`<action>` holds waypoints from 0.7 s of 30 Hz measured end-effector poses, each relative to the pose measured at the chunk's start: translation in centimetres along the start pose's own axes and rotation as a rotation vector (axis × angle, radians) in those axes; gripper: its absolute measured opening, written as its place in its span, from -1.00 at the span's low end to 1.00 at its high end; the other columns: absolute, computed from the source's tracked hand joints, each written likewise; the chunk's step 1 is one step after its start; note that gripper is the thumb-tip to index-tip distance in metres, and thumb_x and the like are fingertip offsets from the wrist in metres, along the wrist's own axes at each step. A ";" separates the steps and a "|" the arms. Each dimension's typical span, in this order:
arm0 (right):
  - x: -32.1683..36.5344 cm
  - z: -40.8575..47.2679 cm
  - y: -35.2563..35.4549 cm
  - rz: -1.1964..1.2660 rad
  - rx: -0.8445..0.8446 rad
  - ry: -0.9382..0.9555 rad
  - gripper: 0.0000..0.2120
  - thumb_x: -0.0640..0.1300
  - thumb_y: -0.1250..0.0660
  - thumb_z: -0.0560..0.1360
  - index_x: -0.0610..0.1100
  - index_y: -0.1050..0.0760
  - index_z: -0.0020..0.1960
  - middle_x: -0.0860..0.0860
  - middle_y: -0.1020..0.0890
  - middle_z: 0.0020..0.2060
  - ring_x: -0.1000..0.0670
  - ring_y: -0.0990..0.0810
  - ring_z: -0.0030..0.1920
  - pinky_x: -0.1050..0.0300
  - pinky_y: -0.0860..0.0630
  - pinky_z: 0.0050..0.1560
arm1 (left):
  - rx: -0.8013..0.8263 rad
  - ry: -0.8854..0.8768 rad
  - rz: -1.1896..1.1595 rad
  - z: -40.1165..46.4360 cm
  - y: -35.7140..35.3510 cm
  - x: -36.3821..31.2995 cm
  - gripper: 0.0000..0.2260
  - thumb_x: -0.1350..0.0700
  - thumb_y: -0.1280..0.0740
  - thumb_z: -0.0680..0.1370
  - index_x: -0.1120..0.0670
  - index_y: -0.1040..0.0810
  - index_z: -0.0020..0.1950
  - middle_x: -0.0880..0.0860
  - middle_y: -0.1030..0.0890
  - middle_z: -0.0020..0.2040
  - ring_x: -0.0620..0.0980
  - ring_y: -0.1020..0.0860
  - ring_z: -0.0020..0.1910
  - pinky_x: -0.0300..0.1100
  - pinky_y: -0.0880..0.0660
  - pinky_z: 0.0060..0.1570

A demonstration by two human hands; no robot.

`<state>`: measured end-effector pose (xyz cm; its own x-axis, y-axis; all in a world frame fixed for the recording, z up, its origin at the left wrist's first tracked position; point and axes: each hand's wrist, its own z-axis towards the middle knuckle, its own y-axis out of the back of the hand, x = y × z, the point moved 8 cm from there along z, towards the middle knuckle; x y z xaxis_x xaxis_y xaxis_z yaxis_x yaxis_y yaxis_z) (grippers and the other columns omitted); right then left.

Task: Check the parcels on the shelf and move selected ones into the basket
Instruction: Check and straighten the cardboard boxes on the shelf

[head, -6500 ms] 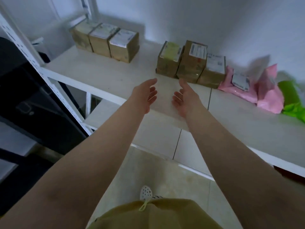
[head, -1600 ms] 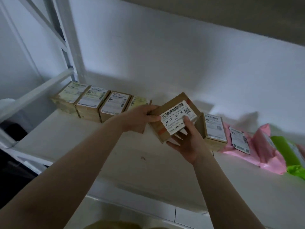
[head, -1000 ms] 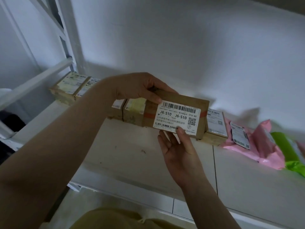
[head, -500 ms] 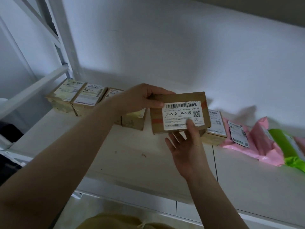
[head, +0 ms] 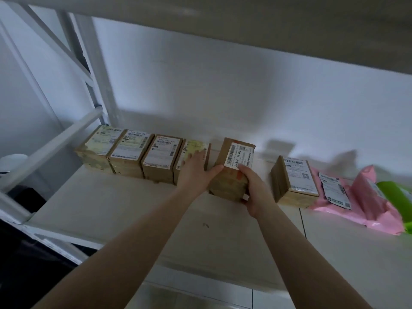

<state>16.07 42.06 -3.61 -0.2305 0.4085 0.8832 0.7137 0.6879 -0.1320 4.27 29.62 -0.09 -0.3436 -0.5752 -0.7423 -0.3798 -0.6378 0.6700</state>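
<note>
A brown cardboard parcel (head: 233, 166) with a white J6-S10 label stands on the white shelf (head: 124, 210), label facing up. My right hand (head: 253, 186) grips its right front corner. My left hand (head: 196, 172) lies against its left side, thumb on the box, fingers over the neighbouring yellow-labelled parcel (head: 191, 152). A row of three more labelled boxes (head: 131, 152) runs to the left. Another box (head: 294, 181) stands to the right. No basket is in view.
Pink mailer bags (head: 361, 201) and a green bag (head: 394, 195) lie at the shelf's right end. A white upright and slanted braces (head: 93, 85) frame the left side. Another shelf board (head: 223, 16) hangs overhead. A wall closes the back.
The J6-S10 parcel was held up in the air with its label facing me; it has since been turned and lowered onto the shelf between the yellow-labelled box and the right-hand box.
</note>
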 end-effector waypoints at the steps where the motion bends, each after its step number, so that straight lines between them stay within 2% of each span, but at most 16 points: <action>1: -0.1 0.3 -0.3 -0.006 -0.001 -0.006 -0.63 0.09 -0.37 0.51 0.01 -0.51 0.28 -0.01 -0.68 0.07 0.01 -0.64 -0.01 0.13 -0.51 -0.24 | 0.000 -0.005 0.112 0.4 0.1 0.5 -0.31 -0.23 -0.25 0.53 0.12 -0.19 0.53 0.11 -0.24 0.54 0.14 -0.17 0.52 0.08 -0.11 0.49; 3: -0.2 0.7 -0.9 -0.019 0.008 -0.015 -0.62 0.08 -0.36 0.52 0.00 -0.52 0.29 0.00 -0.69 0.04 0.03 -0.65 -0.04 0.16 -0.50 -0.27 | 0.008 -0.026 0.213 1.1 0.0 1.2 -0.28 -0.25 -0.18 0.55 0.15 -0.11 0.55 0.14 -0.10 0.58 0.15 0.02 0.57 0.06 0.11 0.50; 5: -0.1 1.0 -1.5 -0.020 0.013 -0.012 -0.66 0.06 -0.36 0.54 -0.02 -0.53 0.28 0.03 -0.70 -0.02 0.06 -0.65 -0.10 0.22 -0.51 -0.34 | 0.035 -0.031 0.268 1.5 -0.5 1.8 -0.28 -0.26 -0.12 0.57 0.15 -0.06 0.57 0.14 -0.05 0.59 0.14 0.07 0.57 0.05 0.16 0.50; 11: 0.1 1.9 -2.4 -0.056 0.038 -0.026 -0.74 0.03 -0.31 0.58 -0.04 -0.56 0.21 0.04 -0.69 -0.13 0.09 -0.65 -0.22 0.34 -0.50 -0.49 | 0.022 -0.081 0.385 1.6 -1.3 2.2 -0.32 -0.29 -0.02 0.58 0.11 -0.14 0.56 0.13 -0.04 0.60 0.14 0.08 0.57 0.05 0.18 0.50; 14: -0.4 2.3 -2.1 -0.110 0.064 -0.049 -0.79 0.07 -0.29 0.58 0.00 -0.54 0.14 0.03 -0.67 -0.13 0.06 -0.63 -0.17 0.23 -0.52 -0.36 | 0.013 -0.091 0.378 1.6 -1.3 2.2 -0.32 -0.30 -0.02 0.57 0.11 -0.15 0.56 0.12 -0.05 0.60 0.13 0.08 0.58 0.04 0.17 0.50; 17: -0.5 2.6 -1.9 -0.155 0.081 -0.045 -0.73 0.12 -0.30 0.56 0.01 -0.53 0.18 0.02 -0.67 -0.09 0.02 -0.63 -0.09 0.14 -0.52 -0.22 | 0.001 -0.095 0.373 1.6 -1.3 2.2 -0.31 -0.31 -0.03 0.57 0.11 -0.15 0.56 0.13 -0.05 0.59 0.13 0.08 0.58 0.04 0.17 0.51; 21: -0.4 2.5 -1.9 -0.129 0.080 -0.026 -0.66 0.10 -0.30 0.57 -0.04 -0.51 0.27 0.02 -0.67 -0.08 0.05 -0.64 -0.12 0.21 -0.53 -0.32 | -0.002 -0.078 0.356 1.6 -1.4 2.2 -0.29 -0.32 -0.06 0.55 0.10 -0.16 0.55 0.13 -0.06 0.59 0.13 0.08 0.58 0.05 0.16 0.51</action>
<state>13.18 42.06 -4.80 -0.3345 0.3284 0.8833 0.6222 0.7810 -0.0547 2.64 30.09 -2.63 -0.5188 -0.7207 -0.4599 -0.2231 -0.4052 0.8866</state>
